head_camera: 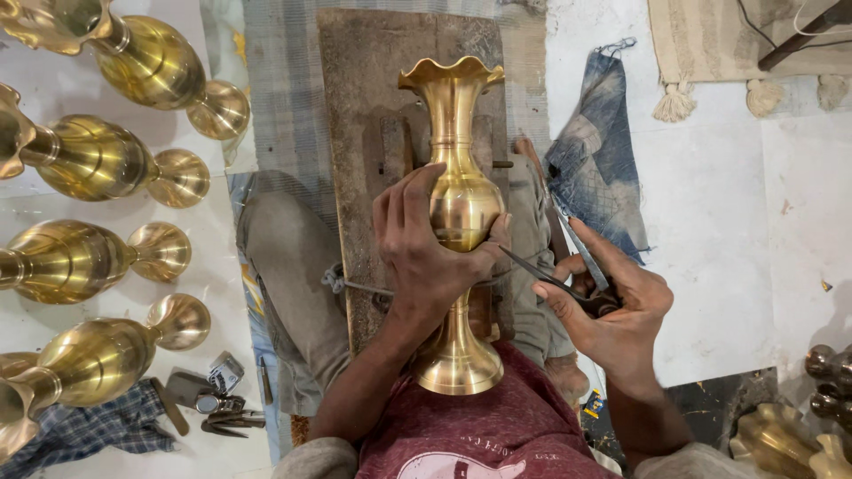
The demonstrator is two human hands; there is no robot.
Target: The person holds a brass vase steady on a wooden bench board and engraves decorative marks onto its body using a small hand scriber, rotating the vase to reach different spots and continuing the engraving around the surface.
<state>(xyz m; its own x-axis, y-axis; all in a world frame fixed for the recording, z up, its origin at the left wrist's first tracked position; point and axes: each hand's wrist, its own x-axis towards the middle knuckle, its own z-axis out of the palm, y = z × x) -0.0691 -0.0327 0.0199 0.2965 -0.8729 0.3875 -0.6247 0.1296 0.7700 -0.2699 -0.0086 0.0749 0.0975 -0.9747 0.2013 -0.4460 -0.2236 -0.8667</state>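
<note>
A tall brass vase [454, 115] with a wavy rim lies lengthwise over my lap, its foot against my chest and its mouth pointing away. My left hand [426, 248] wraps around the vase's round belly and steadies it. My right hand [612, 306] grips a thin dark metal engraving tool [541, 275], whose tip touches the belly just by my left thumb. A wooden board [364, 133] lies beneath the vase, across my legs.
Several finished brass vases [98, 160] lie on their sides on the white floor at left. Small tools and a checked cloth [98, 426] sit at lower left. A blue rag [595, 160] lies to the right, brass pieces [781, 435] at lower right.
</note>
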